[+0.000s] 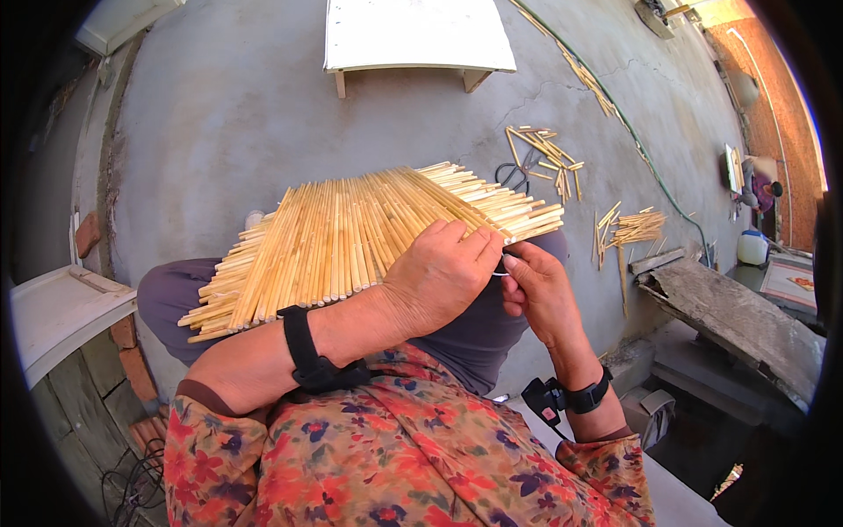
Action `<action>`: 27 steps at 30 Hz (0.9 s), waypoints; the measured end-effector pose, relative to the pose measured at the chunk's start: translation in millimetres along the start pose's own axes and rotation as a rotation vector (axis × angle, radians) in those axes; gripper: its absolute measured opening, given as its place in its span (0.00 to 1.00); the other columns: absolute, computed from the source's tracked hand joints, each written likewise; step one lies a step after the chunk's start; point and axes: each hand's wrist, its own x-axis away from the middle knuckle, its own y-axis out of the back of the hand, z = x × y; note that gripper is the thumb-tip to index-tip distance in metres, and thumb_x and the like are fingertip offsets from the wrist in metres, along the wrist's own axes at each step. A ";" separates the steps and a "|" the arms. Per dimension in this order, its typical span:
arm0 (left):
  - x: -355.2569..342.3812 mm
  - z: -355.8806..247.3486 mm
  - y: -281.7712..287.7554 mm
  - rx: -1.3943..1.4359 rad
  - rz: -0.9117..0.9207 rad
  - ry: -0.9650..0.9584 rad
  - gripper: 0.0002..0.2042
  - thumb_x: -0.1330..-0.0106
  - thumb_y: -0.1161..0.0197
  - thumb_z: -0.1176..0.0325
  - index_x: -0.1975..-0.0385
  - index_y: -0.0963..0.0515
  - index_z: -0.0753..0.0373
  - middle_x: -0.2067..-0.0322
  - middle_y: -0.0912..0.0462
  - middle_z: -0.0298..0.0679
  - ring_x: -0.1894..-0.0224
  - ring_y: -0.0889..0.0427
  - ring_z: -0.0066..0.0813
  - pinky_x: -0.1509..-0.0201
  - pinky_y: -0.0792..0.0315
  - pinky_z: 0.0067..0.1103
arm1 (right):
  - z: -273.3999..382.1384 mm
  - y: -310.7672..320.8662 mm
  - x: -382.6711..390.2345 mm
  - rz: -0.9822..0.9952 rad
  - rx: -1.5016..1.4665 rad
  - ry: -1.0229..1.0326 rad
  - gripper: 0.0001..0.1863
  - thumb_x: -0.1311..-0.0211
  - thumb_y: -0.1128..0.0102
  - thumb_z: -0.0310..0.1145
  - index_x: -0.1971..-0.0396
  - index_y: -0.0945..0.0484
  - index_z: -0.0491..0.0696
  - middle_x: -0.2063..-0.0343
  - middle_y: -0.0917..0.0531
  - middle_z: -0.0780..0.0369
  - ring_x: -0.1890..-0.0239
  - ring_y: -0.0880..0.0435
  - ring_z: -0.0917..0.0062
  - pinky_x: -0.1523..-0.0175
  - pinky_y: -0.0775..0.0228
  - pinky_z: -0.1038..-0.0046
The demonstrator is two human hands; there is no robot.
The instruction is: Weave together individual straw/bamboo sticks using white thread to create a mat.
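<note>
On a concrete floor (pixel 246 105), a white table (pixel 417 35) is standing beyond you, and a mat of yellow sticks (pixel 351 228) is stretching across your lap. A pile of short sticks (pixel 562 163) is lying to the right, beside black-handled scissors (pixel 502 169). Your left hand (pixel 437 279) is curling over the mat's right edge, its grip too hidden to tell; beside it, your right hand (pixel 540 290) is pinching a white strand (pixel 500 274).

Smooth, faintly glossy straw-like stalks (pixel 342 237) at centre; below, a matt printed-cloth shirt (pixel 378 457). The concrete floor (pixel 237 114), upper left, looks matt — the weathered slab (pixel 738 325), right, rough and flaking.
</note>
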 end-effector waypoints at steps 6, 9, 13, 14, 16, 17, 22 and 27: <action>-3.4 -0.4 -0.3 0.010 -0.015 -0.003 0.15 0.51 0.45 0.72 0.62 0.26 0.69 0.70 0.24 0.39 0.71 0.26 0.31 0.67 0.31 0.23 | 3.2 0.1 -1.7 0.002 -0.016 -0.035 0.11 0.33 0.55 0.28 0.56 0.30 0.40 0.83 0.33 0.70 0.84 0.39 0.89 0.81 0.44 0.84; -2.7 -1.4 -1.5 -0.001 -0.023 -0.003 0.15 0.51 0.45 0.72 0.62 0.26 0.69 0.70 0.24 0.39 0.71 0.26 0.31 0.67 0.31 0.23 | 4.9 -7.8 -3.6 -0.047 -0.075 -0.041 0.09 0.33 0.55 0.29 0.58 0.30 0.41 0.83 0.32 0.70 0.84 0.39 0.90 0.81 0.44 0.85; -2.2 1.3 -0.7 0.018 -0.019 -0.001 0.15 0.50 0.45 0.73 0.62 0.26 0.68 0.70 0.24 0.39 0.71 0.25 0.31 0.66 0.31 0.24 | 8.2 -4.4 -7.3 -0.069 0.002 -0.027 0.09 0.33 0.54 0.30 0.59 0.29 0.42 0.83 0.31 0.70 0.85 0.39 0.90 0.82 0.45 0.86; -2.4 2.0 -1.1 0.018 -0.023 -0.005 0.15 0.50 0.45 0.73 0.62 0.26 0.68 0.70 0.24 0.39 0.71 0.25 0.31 0.66 0.31 0.24 | 6.2 1.8 -8.5 -0.047 0.050 -0.026 0.09 0.33 0.53 0.30 0.60 0.29 0.42 0.83 0.31 0.70 0.85 0.39 0.90 0.82 0.45 0.86; -1.6 2.9 -2.7 0.002 -0.001 0.004 0.15 0.50 0.45 0.72 0.61 0.27 0.67 0.69 0.23 0.39 0.70 0.25 0.32 0.65 0.30 0.25 | 4.4 4.1 -6.8 -0.027 0.100 -0.021 0.09 0.34 0.53 0.31 0.60 0.29 0.42 0.83 0.31 0.70 0.86 0.40 0.91 0.82 0.46 0.86; -1.7 3.1 -3.1 0.001 -0.003 0.001 0.15 0.50 0.45 0.72 0.61 0.27 0.67 0.69 0.23 0.39 0.70 0.25 0.32 0.65 0.30 0.25 | 3.7 1.8 -5.0 -0.042 0.105 -0.014 0.09 0.34 0.52 0.31 0.60 0.29 0.42 0.83 0.31 0.70 0.86 0.40 0.91 0.83 0.47 0.86; -2.5 5.5 -6.5 0.026 -0.049 -0.016 0.13 0.49 0.46 0.72 0.62 0.27 0.66 0.69 0.24 0.39 0.68 0.25 0.34 0.64 0.30 0.26 | 0.4 4.1 -4.6 -0.038 0.003 -0.008 0.09 0.34 0.52 0.31 0.60 0.29 0.42 0.83 0.31 0.70 0.86 0.40 0.91 0.83 0.47 0.87; -3.2 5.2 -6.4 -0.002 -0.051 -0.014 0.11 0.49 0.46 0.72 0.64 0.28 0.65 0.71 0.25 0.38 0.69 0.26 0.33 0.64 0.31 0.25 | 13.5 7.3 -6.2 0.000 0.127 -0.083 0.08 0.34 0.53 0.30 0.61 0.29 0.43 0.82 0.30 0.70 0.86 0.38 0.91 0.83 0.46 0.87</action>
